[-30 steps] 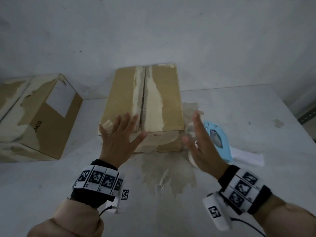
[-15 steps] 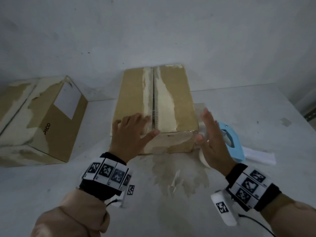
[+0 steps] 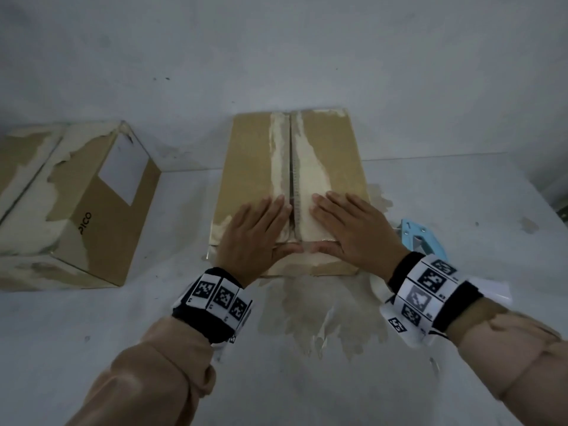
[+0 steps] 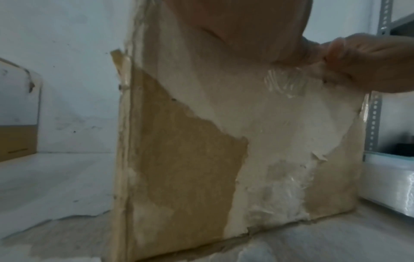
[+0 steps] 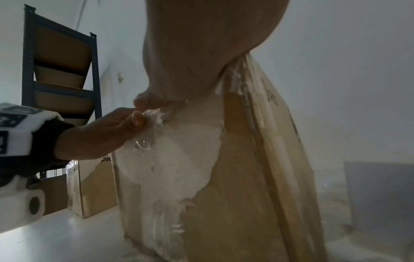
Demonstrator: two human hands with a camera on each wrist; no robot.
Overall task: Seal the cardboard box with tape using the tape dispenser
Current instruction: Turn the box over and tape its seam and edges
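A: Head view. What is the state of the containers?

B: The cardboard box (image 3: 292,186) lies closed, its two top flaps meeting at a centre seam; its contents cannot be seen. A second box (image 3: 76,204) stands well to the left of the cardboard box, also closed. Both rest on a white table (image 3: 153,348) against a white wall (image 3: 307,56). The tape dispenser (image 3: 421,244), light blue, lies on the table just right of the cardboard box.

A: And the hands?

B: The left hand (image 3: 255,235) lies flat on the left flap at the box's near edge, fingers straight. The right hand (image 3: 356,232) lies flat on the right flap, likewise extended. The thumbs reach down over the near face and nearly meet.

A: Left wrist view?

B: The near face of the cardboard box (image 4: 224,141) fills the frame, its outer paper torn. The right hand (image 4: 369,65) presses its thumb onto clear tape (image 4: 284,81) at the top of that face.

A: Right wrist view?

B: The left hand (image 5: 100,134) presses its thumb on the same tape (image 5: 147,136). A dark shelf rack (image 5: 60,70) stands beyond the cardboard box (image 5: 246,177), to its left.
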